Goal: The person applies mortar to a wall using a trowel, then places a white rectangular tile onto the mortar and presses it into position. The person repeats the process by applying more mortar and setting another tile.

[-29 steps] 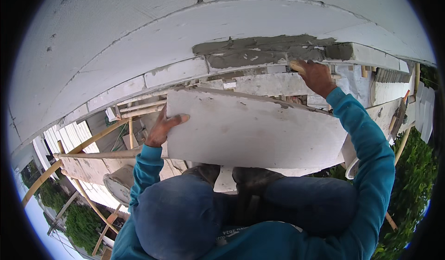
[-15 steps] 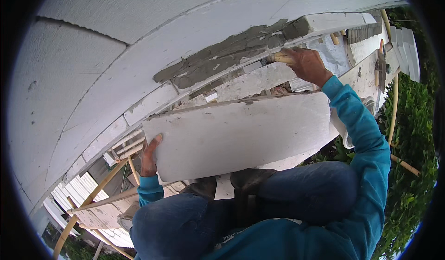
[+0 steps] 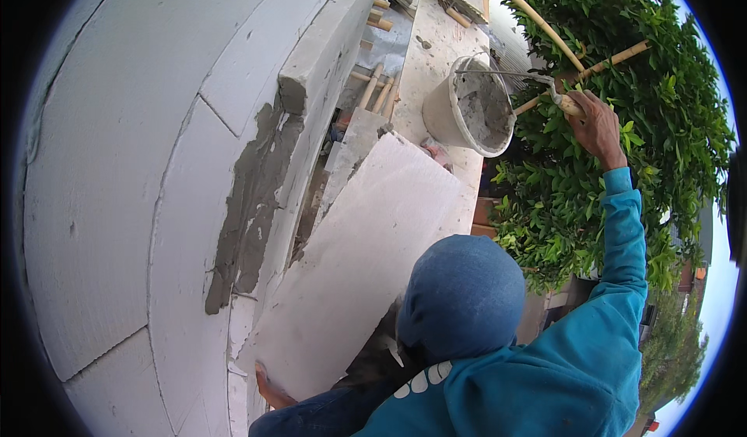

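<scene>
My right hand [image 3: 597, 128] is closed round the wooden handle of a trowel [image 3: 571, 105]. The trowel's thin metal part reaches left over the rim of a whitish bucket [image 3: 443, 110], which has grey mortar [image 3: 480, 110] inside. In front of my knees a large white block [image 3: 366, 242] stands tilted, with some mortar on its far edge. My left hand [image 3: 272, 393] grips the block's near lower corner; its fingers are partly hidden. To the left, a bed of wet mortar [image 3: 253, 203] lies along the wall's ledge, up against a white block [image 3: 323, 40] set there.
A tall white block wall [image 3: 101, 188] fills the left side. The bucket stands on a plank [image 3: 412, 94] with mortar spatters. Bamboo poles [image 3: 545, 21] cross at the far right, before leafy green branches [image 3: 661, 118]. My knee [image 3: 463, 297] is close beside the held block.
My view has turned to the right. My right hand has moved with the trowel from beside the wall to the bucket. My left hand stays on the block.
</scene>
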`<action>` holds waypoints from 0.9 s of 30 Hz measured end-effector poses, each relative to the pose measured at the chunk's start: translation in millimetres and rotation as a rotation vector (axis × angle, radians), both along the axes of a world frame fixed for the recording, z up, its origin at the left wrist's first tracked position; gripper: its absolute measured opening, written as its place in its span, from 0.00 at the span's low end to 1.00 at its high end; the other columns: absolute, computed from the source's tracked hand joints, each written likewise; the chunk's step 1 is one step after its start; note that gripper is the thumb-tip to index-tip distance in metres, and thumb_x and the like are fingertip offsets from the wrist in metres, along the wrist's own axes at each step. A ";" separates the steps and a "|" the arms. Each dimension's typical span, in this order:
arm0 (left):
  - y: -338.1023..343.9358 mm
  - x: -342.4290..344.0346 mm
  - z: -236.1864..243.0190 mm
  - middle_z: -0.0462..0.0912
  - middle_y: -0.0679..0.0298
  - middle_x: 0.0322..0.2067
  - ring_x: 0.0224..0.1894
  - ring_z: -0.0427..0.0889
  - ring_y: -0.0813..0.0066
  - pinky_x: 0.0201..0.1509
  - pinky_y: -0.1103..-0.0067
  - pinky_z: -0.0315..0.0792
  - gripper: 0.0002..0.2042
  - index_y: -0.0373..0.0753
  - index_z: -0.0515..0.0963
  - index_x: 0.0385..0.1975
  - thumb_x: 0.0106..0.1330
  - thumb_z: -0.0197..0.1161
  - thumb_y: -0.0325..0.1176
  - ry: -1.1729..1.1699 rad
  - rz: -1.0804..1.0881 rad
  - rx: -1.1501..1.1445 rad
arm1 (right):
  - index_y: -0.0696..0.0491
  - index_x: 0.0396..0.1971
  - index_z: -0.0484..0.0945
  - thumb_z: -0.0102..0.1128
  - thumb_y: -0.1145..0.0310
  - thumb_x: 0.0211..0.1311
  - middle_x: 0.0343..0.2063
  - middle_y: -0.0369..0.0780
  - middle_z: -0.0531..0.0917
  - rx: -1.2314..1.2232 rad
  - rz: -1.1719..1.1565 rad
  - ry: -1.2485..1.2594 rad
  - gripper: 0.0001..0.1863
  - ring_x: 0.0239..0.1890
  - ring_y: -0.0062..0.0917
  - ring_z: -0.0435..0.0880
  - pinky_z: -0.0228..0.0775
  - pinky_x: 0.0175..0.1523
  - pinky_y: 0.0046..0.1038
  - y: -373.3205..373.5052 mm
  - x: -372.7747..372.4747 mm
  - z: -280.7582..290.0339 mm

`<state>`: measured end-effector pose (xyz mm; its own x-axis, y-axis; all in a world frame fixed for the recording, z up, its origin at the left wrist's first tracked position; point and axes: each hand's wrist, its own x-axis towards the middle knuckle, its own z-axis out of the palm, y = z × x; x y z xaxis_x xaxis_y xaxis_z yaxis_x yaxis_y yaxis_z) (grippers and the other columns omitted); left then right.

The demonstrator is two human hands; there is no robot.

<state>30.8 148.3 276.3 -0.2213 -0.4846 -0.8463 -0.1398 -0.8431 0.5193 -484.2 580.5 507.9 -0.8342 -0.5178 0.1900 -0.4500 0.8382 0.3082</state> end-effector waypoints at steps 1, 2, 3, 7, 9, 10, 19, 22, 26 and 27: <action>2.2 -3.4 7.2 0.73 0.57 0.60 0.60 0.71 0.59 0.62 0.65 0.67 0.33 0.40 0.66 0.66 0.68 0.53 0.57 -0.036 -0.008 -0.040 | 0.48 0.46 0.78 0.65 0.69 0.54 0.36 0.41 0.82 0.033 -0.060 -0.011 0.17 0.40 0.41 0.82 0.74 0.43 0.40 9.3 -7.6 -5.8; 0.5 -6.9 10.9 0.73 0.57 0.60 0.60 0.71 0.59 0.62 0.65 0.67 0.33 0.40 0.66 0.66 0.68 0.52 0.57 -0.067 -0.022 -0.078 | 0.48 0.47 0.78 0.65 0.69 0.54 0.36 0.41 0.82 0.066 -0.096 -0.017 0.18 0.40 0.42 0.82 0.74 0.44 0.41 14.7 -13.6 -11.1; -3.1 -0.4 0.0 0.73 0.57 0.60 0.60 0.71 0.59 0.62 0.65 0.67 0.33 0.41 0.66 0.66 0.67 0.52 0.57 -0.037 -0.010 -0.106 | 0.47 0.47 0.79 0.65 0.69 0.53 0.35 0.41 0.82 0.097 -0.129 -0.024 0.19 0.40 0.42 0.83 0.74 0.44 0.41 19.0 -22.8 -19.2; -4.7 21.4 -33.9 0.73 0.57 0.60 0.59 0.72 0.60 0.63 0.67 0.67 0.33 0.41 0.67 0.65 0.67 0.52 0.58 0.031 -0.003 -0.190 | 0.44 0.50 0.80 0.64 0.69 0.54 0.36 0.43 0.83 0.209 -0.174 -0.028 0.21 0.39 0.42 0.84 0.75 0.44 0.43 26.4 -64.5 -84.7; -5.4 14.3 -24.8 0.73 0.57 0.60 0.60 0.72 0.60 0.63 0.67 0.67 0.34 0.40 0.66 0.66 0.67 0.52 0.58 0.022 -0.016 -0.191 | 0.44 0.51 0.81 0.63 0.69 0.54 0.36 0.43 0.83 0.228 -0.211 -0.078 0.21 0.39 0.43 0.84 0.75 0.44 0.44 13.0 -66.9 -107.8; -6.0 8.3 -14.0 0.72 0.57 0.60 0.60 0.71 0.59 0.63 0.66 0.67 0.34 0.40 0.66 0.66 0.67 0.53 0.58 -0.003 -0.011 -0.170 | 0.45 0.48 0.81 0.62 0.67 0.55 0.36 0.44 0.83 0.216 -0.193 -0.076 0.18 0.40 0.43 0.84 0.75 0.44 0.45 5.0 -63.4 -113.9; -2.4 -30.9 -6.1 0.71 0.56 0.60 0.61 0.70 0.58 0.63 0.65 0.66 0.33 0.37 0.64 0.66 0.70 0.51 0.56 0.188 -0.120 -0.121 | 0.48 0.52 0.77 0.62 0.59 0.59 0.30 0.46 0.85 0.234 -0.163 -0.316 0.21 0.35 0.45 0.84 0.75 0.43 0.46 4.5 -65.4 -142.4; -7.2 -49.3 -2.8 0.72 0.55 0.59 0.60 0.71 0.59 0.63 0.65 0.66 0.31 0.34 0.65 0.65 0.72 0.49 0.53 0.269 -0.154 -0.128 | 0.50 0.48 0.79 0.62 0.54 0.61 0.32 0.47 0.86 0.113 -0.224 -0.424 0.20 0.37 0.46 0.85 0.76 0.45 0.44 5.1 -47.8 -146.8; -6.9 -61.3 0.3 0.72 0.54 0.58 0.59 0.72 0.59 0.62 0.65 0.67 0.29 0.34 0.65 0.64 0.73 0.49 0.52 0.244 -0.140 -0.093 | 0.54 0.44 0.79 0.61 0.52 0.61 0.27 0.47 0.84 -0.115 -0.232 -0.663 0.21 0.31 0.41 0.85 0.78 0.39 0.40 27.2 -43.3 -160.4; -5.1 -63.6 -2.0 0.72 0.55 0.58 0.59 0.72 0.59 0.62 0.65 0.67 0.29 0.34 0.65 0.64 0.73 0.49 0.52 0.233 -0.134 -0.100 | 0.54 0.43 0.79 0.60 0.52 0.61 0.26 0.46 0.84 -0.204 -0.242 -0.743 0.21 0.27 0.38 0.85 0.79 0.35 0.38 31.9 -43.6 -163.0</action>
<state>-32.9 143.3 274.3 -0.4717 -0.5167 -0.7145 -0.1135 -0.7680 0.6303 -527.8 612.3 344.9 -0.8641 -0.3214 -0.3873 -0.2759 0.9461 -0.1695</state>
